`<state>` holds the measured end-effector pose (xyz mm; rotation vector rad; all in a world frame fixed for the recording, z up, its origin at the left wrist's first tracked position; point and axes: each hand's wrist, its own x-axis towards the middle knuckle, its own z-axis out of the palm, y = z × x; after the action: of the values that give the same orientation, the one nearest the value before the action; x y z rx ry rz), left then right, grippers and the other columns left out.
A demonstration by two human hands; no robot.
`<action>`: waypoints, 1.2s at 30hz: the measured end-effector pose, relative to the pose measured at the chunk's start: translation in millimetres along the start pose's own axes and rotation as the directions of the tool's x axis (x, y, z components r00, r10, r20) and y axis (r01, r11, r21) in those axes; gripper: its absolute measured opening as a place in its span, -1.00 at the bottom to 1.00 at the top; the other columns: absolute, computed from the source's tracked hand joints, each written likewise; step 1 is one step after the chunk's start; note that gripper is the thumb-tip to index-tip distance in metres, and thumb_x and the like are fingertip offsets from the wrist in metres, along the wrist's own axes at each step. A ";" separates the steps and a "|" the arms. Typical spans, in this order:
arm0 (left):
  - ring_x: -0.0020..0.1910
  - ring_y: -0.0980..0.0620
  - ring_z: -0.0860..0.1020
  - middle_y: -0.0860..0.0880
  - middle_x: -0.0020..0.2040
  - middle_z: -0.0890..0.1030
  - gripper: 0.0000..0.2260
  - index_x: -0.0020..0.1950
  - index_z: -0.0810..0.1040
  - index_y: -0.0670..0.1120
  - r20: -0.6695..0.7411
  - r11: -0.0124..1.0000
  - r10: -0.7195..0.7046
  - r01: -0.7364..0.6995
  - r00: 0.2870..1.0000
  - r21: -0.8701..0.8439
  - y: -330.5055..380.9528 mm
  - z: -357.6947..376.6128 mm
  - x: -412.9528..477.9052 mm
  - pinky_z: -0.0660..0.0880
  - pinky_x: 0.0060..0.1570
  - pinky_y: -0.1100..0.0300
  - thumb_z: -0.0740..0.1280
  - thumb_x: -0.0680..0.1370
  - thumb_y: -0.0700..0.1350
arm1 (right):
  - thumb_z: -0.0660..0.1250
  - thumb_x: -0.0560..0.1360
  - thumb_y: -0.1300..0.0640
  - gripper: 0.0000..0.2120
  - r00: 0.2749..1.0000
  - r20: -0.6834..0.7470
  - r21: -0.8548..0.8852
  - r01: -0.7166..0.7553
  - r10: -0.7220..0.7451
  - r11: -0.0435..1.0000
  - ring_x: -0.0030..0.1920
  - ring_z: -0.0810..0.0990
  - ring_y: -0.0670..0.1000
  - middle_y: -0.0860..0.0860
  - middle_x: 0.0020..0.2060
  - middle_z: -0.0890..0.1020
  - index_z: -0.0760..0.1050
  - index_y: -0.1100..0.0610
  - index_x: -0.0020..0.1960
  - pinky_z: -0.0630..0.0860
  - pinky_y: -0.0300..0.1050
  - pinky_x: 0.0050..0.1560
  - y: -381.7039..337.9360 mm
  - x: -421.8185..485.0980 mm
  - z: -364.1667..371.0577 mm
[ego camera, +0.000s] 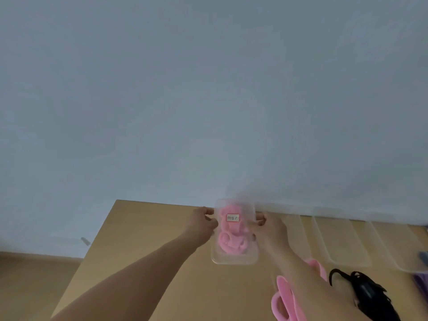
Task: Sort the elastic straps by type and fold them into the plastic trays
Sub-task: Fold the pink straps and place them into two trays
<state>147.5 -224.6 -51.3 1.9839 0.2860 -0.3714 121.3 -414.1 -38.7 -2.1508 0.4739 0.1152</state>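
Your left hand [203,222] grips the clear tray [234,261] on its left long side, fingers curled over the rim. Your right hand [269,228] does same on the right side, thumb + fingers pinching the edge. Tray sits btwn both hands at the table's [139,251] far edge, by the wall [208,89]; can't tell if its base touches the table.

Inside: pink straps [229,242] coiled in a heap. White red-bordered label [232,218] on the tray's far end, writing too blurred to read.

Right of it: more clear trays [342,242] in a row along the wall.

Near you, partly under your right forearm: loose pink straps [284,300]. Just right of those, a bundle of black straps [370,295]. Purple item [422,283] at frame's right edge, cut off.
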 end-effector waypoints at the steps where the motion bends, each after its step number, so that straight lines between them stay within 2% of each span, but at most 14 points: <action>1: -0.33 0.04 0.54 -0.05 -0.22 0.58 -0.73 0.24 0.53 -0.14 -0.012 0.999 0.008 -0.008 1.000 0.040 1.9 4.3 7.6 0.41 -0.39 0.29 0.29 0.54 -0.24 | 0.46 0.37 0.03 -0.86 1.000 0.004 -0.014 -0.001 0.001 1.000 -0.19 0.66 0.01 -0.04 -0.25 0.68 0.59 0.06 -0.11 0.56 -0.07 -0.13 0.6 9.3 0.4; 4: -0.41 0.04 0.37 -0.01 -0.32 0.48 -0.82 0.03 0.59 -0.09 -0.055 0.989 0.021 -0.013 0.998 0.147 1.8 16.8 23.6 0.30 -0.44 0.30 0.28 0.50 -0.28 | 0.38 0.46 0.03 -0.87 1.000 0.000 -0.123 0.023 -0.023 0.992 -0.16 0.61 0.01 -0.05 -0.22 0.66 0.57 0.08 -0.12 0.49 -0.10 -0.15 3.7 30.0 5.8; 6: -0.39 -0.01 0.19 -0.01 -0.40 0.31 -0.85 -0.28 0.47 -0.12 -0.099 0.981 0.025 -0.005 0.995 0.194 -1.2 24.3 31.0 0.18 -0.42 0.25 0.24 0.43 -0.32 | 0.34 0.48 0.00 -0.83 0.999 -0.005 -0.196 0.040 -0.042 0.980 -0.15 0.61 0.03 -0.04 -0.20 0.66 0.58 0.10 -0.11 0.51 -0.09 -0.16 7.7 40.0 11.1; 8: -0.36 0.00 0.17 -0.02 -0.41 0.27 -0.83 -0.35 0.38 -0.12 -0.115 0.974 0.026 0.001 0.993 0.224 -4.6 28.4 36.5 0.14 -0.42 0.22 0.22 0.41 -0.32 | 0.33 0.49 -0.02 -0.81 0.999 -0.014 -0.240 0.045 -0.050 0.970 -0.13 0.61 0.05 -0.03 -0.17 0.66 0.58 0.10 -0.08 0.52 -0.08 -0.17 13.4 47.7 14.7; 11: -0.38 -0.01 0.29 -0.03 -0.40 0.39 -0.88 -0.26 0.51 -0.19 -0.093 0.979 0.001 0.018 0.996 0.202 -5.6 28.4 41.6 0.26 -0.39 0.25 0.23 0.44 -0.30 | 0.32 0.50 -0.04 -0.77 0.998 -0.010 -0.288 0.056 -0.061 0.956 -0.03 0.62 0.07 -0.01 -0.06 0.65 0.57 0.09 0.04 0.42 -0.13 -0.19 19.2 54.9 16.0; 13: -0.35 -0.01 0.44 -0.05 -0.30 0.54 -0.86 -0.05 0.60 -0.14 -0.071 0.989 -0.030 0.040 0.997 0.146 -3.7 27.1 41.6 0.41 -0.30 0.24 0.27 0.48 -0.26 | 0.30 0.50 -0.03 -0.73 0.997 0.005 -0.342 0.070 -0.072 0.937 0.01 0.61 0.12 0.04 -0.01 0.63 0.54 0.12 0.09 0.39 -0.13 -0.18 22.4 58.7 18.0; 20: -0.08 -0.05 0.56 -0.09 -0.05 0.58 -0.71 0.25 0.51 -0.20 -0.078 0.973 -0.008 0.026 0.997 0.228 -2.9 30.4 45.6 0.52 -0.01 0.11 0.29 0.53 -0.26 | 0.24 0.53 0.15 -0.81 0.992 0.076 -0.479 0.124 -0.100 0.869 0.01 0.62 0.17 0.14 -0.03 0.66 0.57 0.20 0.02 0.36 -0.14 -0.20 19.1 62.2 19.3; 22: 0.18 -0.04 0.49 -0.09 0.22 0.50 -0.57 0.43 0.38 -0.12 -0.081 0.888 0.132 -0.082 0.988 0.452 -2.3 35.8 45.0 0.44 0.16 0.16 0.25 0.55 -0.27 | 0.24 0.54 0.14 -0.80 0.991 0.082 -0.517 0.135 -0.108 0.845 0.06 0.61 0.16 0.13 0.03 0.65 0.56 0.20 0.07 0.43 -0.11 -0.12 15.5 61.5 19.5; 24: 0.41 -0.04 0.30 -0.04 0.44 0.31 -0.43 0.53 0.24 -0.05 -0.013 0.699 0.328 -0.234 0.945 0.676 -0.5 42.7 40.1 0.34 0.30 0.17 0.26 0.52 -0.26 | 0.26 0.55 0.13 -0.79 0.990 0.078 -0.521 0.143 -0.120 0.842 0.10 0.60 0.16 0.12 0.10 0.60 0.50 0.19 0.15 0.46 -0.10 -0.05 11.0 58.5 19.7; 26: 0.45 -0.09 0.35 -0.07 0.44 0.39 -0.38 0.44 0.42 -0.09 0.206 0.431 0.466 -0.424 0.861 0.797 -2.2 46.0 36.7 0.38 0.34 0.12 0.48 0.39 -0.17 | 0.28 0.55 0.13 -0.72 0.985 0.080 -0.514 0.173 -0.154 0.840 0.10 0.59 0.15 0.09 0.16 0.50 0.43 0.14 0.24 0.46 -0.08 -0.04 9.2 54.1 19.2; 28: 0.29 -0.09 0.56 -0.10 0.25 0.61 -0.35 0.20 0.65 -0.13 0.335 0.267 0.469 -0.493 0.817 0.828 -13.7 48.6 44.9 0.52 0.20 0.09 0.65 0.13 -0.02 | 0.26 0.56 0.12 -0.71 0.966 0.118 -0.540 0.258 -0.232 0.801 0.10 0.59 0.11 0.05 0.20 0.45 0.43 0.10 0.26 0.46 -0.08 -0.02 11.8 52.4 19.6; 30: 0.38 -0.08 0.46 -0.13 0.30 0.59 -0.46 0.24 0.63 -0.16 0.374 0.224 0.453 -0.509 0.809 0.831 -14.9 48.9 43.8 0.43 0.30 0.08 0.48 0.33 0.08 | 0.23 0.56 0.13 -0.73 0.944 0.146 -0.548 0.326 -0.295 0.770 0.16 0.57 0.07 0.02 0.31 0.44 0.48 0.09 0.25 0.48 -0.09 0.05 15.1 53.0 20.1; 32: 0.53 -0.08 0.04 -0.18 0.54 0.24 -0.43 0.50 0.28 -0.22 0.342 0.266 0.457 -0.493 0.821 0.829 -20.8 54.4 41.7 0.05 0.54 0.06 -0.02 0.60 0.09 | 0.20 0.58 0.13 -0.72 0.932 0.166 -0.560 0.357 -0.321 0.747 0.26 0.52 0.05 -0.03 0.46 0.34 0.49 0.06 0.27 0.48 -0.10 0.13 18.1 55.4 22.5; 36: 0.56 -0.10 -0.27 -0.15 0.58 -0.21 -0.29 0.56 -0.12 -0.16 0.333 0.284 0.436 -0.479 0.836 0.831 -21.3 61.8 34.6 -0.23 0.52 0.03 -0.35 0.56 0.27 | 0.12 0.63 0.09 -0.64 0.926 0.232 -0.603 0.376 -0.297 0.703 0.32 0.50 0.02 -0.06 0.58 0.13 0.34 0.03 0.43 0.51 -0.09 0.15 23.1 57.5 26.6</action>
<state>163.6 -270.4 -107.1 2.9911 -0.7187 -0.1679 168.0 -421.5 -86.7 -2.8511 -0.0713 0.2214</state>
